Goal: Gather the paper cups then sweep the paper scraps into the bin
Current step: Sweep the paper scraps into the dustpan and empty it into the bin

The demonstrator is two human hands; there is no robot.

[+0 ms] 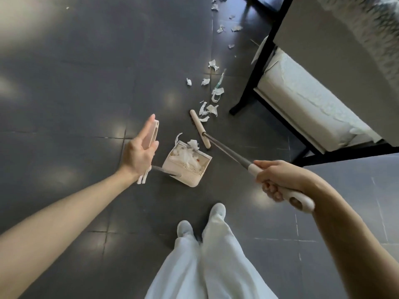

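One broom, one dustpan, a scatter of torn paper

On the dark tiled floor (86,83) I count one cream-headed broom with a grey metal shaft (200,131), one cream plastic long-handled dustpan (194,178), roughly fifteen loose white torn paper scraps (212,110) plus one heap of them inside the pan, one pale green strip (221,79), two bare hands, the left hand (138,152) and the right hand (278,180), two white shoes (218,210), and one black-framed table (265,50)

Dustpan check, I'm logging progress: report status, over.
Left hand holds dustpan by its handle, right hand grips broom. Dustpan part-filled; paper scraps trail ahead. Black furniture leg beside trail.
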